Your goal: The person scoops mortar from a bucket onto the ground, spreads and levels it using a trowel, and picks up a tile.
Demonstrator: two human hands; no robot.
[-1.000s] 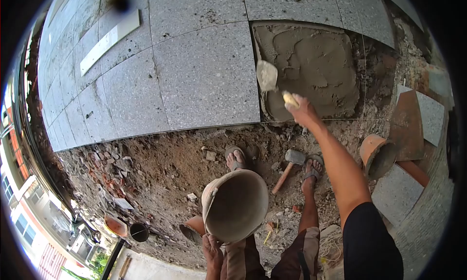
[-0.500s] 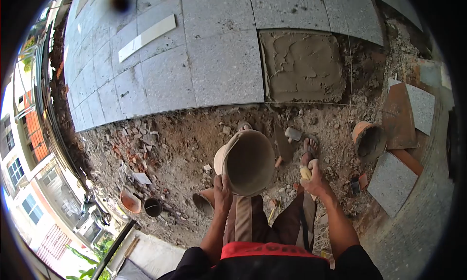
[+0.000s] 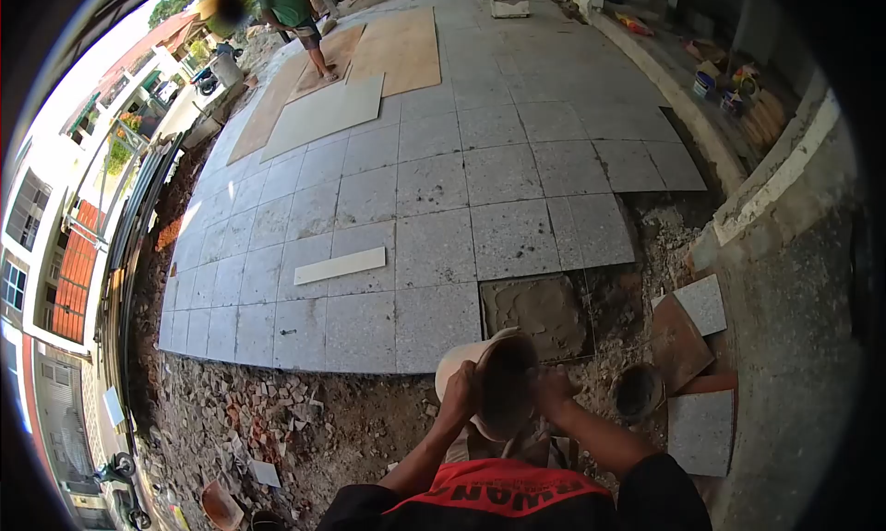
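A pale, round bucket (image 3: 456, 357) is tipped toward me, so its dark inside shows. My left hand (image 3: 459, 390) is closed on its left rim. At the opening's right side, my right hand (image 3: 552, 390) looks closed, smeared by motion; what it grips does not show clearly. Just beyond the bucket, a square bed of wet grey mortar (image 3: 540, 314) lies beside grey speckled floor tiles (image 3: 434, 323). The mallet and the pointed trowel on the ground earlier are hidden now.
Another mortar-stained bucket (image 3: 637, 391) stands to the right, near loose tile pieces (image 3: 700, 429). Broken rubble (image 3: 277, 406) covers the ground at left. A white strip (image 3: 340, 266) lies on the tiles. Boards (image 3: 397, 56) and a person in a green shirt (image 3: 287, 12) are farther back.
My view has lifted toward the wider tiled floor. The bucket has swung so its opening faces more to me. My right hand, earlier on a yellowish handle, has moved from the right to the bucket.
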